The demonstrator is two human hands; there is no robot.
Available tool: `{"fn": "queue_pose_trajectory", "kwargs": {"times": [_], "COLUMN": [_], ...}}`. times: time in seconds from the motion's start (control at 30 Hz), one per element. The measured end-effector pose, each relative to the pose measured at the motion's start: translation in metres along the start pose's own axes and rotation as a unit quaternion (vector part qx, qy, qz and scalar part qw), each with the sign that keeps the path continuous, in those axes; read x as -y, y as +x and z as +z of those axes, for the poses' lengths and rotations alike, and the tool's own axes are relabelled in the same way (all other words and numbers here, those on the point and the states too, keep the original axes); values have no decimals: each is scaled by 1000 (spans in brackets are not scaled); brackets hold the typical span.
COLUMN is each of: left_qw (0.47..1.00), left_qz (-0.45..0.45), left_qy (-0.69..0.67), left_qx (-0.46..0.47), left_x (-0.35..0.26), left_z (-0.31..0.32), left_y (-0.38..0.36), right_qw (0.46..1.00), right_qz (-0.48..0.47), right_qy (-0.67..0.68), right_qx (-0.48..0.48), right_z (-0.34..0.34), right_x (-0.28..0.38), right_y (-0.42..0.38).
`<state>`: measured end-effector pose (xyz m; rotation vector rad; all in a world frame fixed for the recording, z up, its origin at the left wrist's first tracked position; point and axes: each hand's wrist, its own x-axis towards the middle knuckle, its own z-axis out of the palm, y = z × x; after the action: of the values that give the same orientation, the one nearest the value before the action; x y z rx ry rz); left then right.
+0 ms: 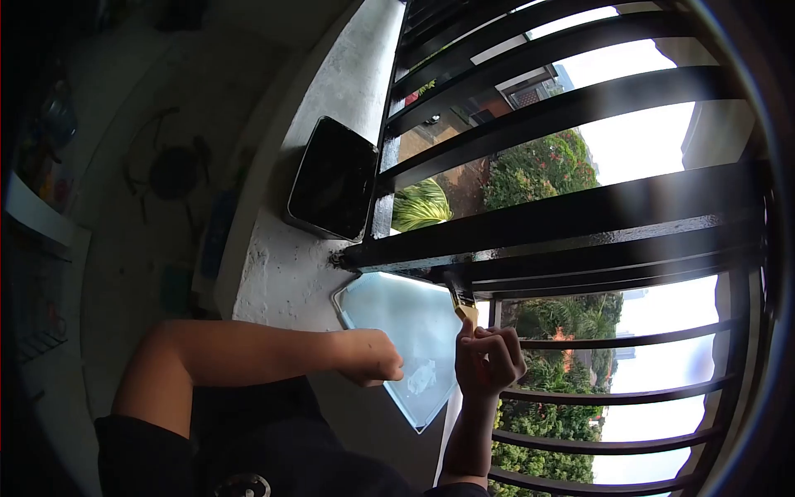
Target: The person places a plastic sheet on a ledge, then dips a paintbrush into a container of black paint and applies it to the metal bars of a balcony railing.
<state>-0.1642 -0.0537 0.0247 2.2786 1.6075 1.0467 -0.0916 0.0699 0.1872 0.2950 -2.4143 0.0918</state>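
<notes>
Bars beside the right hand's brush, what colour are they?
The bars are black, best seen in the head view.

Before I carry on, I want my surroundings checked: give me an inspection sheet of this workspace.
Surface: pale ledge, its face rough in places.
Job's things: brush at the black bars; pale blue panel with a whitish patch; black container on the ledge, contents too dark to tell.
Clutter: dim round object in the shadows at left, unclear.
Hands: right hand grips the brush; left hand closed at the panel's edge, apparently holding it.
Cables: nothing seen.
Surroundings: greenery beyond the bars.
</notes>
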Motion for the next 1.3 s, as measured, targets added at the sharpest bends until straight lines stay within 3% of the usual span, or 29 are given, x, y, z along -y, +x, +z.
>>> {"fn": "queue_pose_trajectory", "kwargs": {"times": [0.13,0.2,0.3,0.33,0.4,0.43,0.6,0.7,0.8,0.87,0.93,1.0,1.2,1.3], "left_qw": [1000,1000,999,1000,1000,1000,1000,999,999,999,999,999,1000,1000], "left_qz": [-15,-12,-11,-13,-15,-12,0,-6,3,3,8,12,-1,-6], "left_qy": [16,22,24,22,20,21,28,32,41,48,44,44,23,4], "left_qx": [14,14,18,16,16,11,5,14,1,4,8,9,-16,-28], "left_x": [-1,-2,-2,-2,-2,-2,-2,-4,-2,-3,-2,2,14,14], "left_z": [-2,-2,-5,-5,-4,-4,-4,-2,-4,-4,-3,-5,-15,-16], "left_y": [2,2,2,1,1,1,1,0,0,1,-1,-1,1,1], "right_qw": [989,983,956,956,984,979,988,987,981,978,982,985,974,971], "right_qz": [10,52,98,98,30,85,49,-68,-121,-122,-109,-92,-131,-116], "right_qy": [-48,28,248,248,107,106,-16,-91,-131,-148,-139,-73,-147,-116], "right_qx": [-136,-173,-122,-125,-141,-150,-145,-113,-83,-79,65,124,111,176], "right_z": [-7,-3,0,1,4,7,7,6,-6,-5,-6,-13,-21,-6], "right_x": [-9,-10,-5,-4,-1,-1,-1,-9,-10,-9,-7,4,9,7], "right_y": [-3,-7,-24,-24,-17,-20,-16,-18,-9,-1,4,11,32,31]}}
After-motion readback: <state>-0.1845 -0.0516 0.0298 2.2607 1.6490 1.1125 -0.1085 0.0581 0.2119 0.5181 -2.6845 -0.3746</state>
